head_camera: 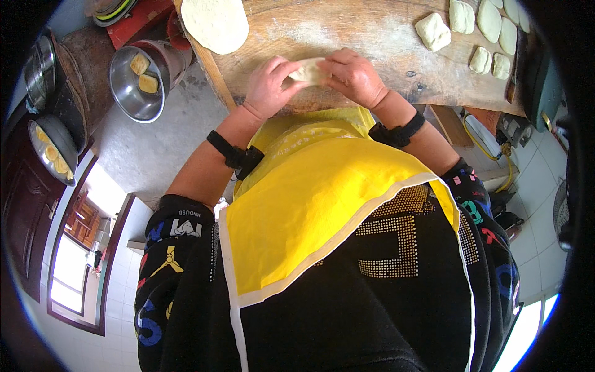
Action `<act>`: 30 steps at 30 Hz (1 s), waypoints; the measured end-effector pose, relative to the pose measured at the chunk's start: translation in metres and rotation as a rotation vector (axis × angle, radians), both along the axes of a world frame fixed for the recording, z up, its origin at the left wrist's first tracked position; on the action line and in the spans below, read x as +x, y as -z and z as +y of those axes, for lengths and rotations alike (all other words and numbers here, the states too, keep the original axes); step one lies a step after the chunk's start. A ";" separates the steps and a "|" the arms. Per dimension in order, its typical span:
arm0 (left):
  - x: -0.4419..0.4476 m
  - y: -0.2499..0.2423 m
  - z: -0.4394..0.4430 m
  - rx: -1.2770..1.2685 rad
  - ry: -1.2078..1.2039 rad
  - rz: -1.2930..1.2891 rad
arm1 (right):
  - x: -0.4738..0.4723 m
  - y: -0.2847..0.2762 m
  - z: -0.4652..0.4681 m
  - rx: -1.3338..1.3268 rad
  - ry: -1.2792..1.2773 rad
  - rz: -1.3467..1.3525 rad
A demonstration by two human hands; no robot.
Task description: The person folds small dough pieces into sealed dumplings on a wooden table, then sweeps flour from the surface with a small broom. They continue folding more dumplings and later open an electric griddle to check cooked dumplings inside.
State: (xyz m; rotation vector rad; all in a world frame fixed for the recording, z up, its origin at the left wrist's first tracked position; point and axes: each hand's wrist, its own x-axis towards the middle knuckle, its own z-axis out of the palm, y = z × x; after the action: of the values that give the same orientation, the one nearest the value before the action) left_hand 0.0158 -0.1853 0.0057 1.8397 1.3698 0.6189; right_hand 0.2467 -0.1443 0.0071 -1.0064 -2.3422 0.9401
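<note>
Between both hands is a small piece of pale dough (308, 71), just above the near edge of a floured wooden board (325, 28). My left hand (274, 83) grips its left end between thumb and fingers. The fingers of my right hand (352, 74) close on its right end and are slightly blurred. A large flat round of dough (215, 23) lies at the board's upper left. Toward the upper right sit a folded dough piece (433, 32), another folded piece (461, 16), two smaller ones (480, 60) and several flattened ovals (489, 21).
Left of the board, a steel bowl (137, 100) holds two browned flatbreads (148, 83). Farther left, another metal bowl (67, 158) contains several yellowish pieces. A dark-bladed tool with a wooden handle (512, 88) lies near the board's right end, beside a dark green container (539, 88).
</note>
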 end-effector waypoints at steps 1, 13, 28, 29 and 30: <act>0.003 -0.002 0.000 0.044 -0.015 0.031 | -0.002 -0.003 0.000 0.016 0.040 0.006; 0.014 0.012 0.010 0.135 0.105 0.084 | -0.014 0.015 0.002 0.084 -0.048 -0.031; 0.004 0.011 0.010 0.103 -0.043 0.096 | -0.004 0.017 0.018 0.069 -0.027 -0.023; 0.003 0.011 0.011 0.117 -0.026 0.089 | -0.004 0.018 0.020 0.071 -0.061 -0.051; 0.003 0.009 0.011 0.073 -0.005 0.102 | -0.004 0.018 0.021 0.078 -0.094 -0.069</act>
State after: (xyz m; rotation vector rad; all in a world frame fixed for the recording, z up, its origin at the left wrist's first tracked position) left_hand 0.0189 -0.1743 -0.0033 1.9501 1.4355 0.5914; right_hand 0.2422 -0.1233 -0.0112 -0.9188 -2.4828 0.8539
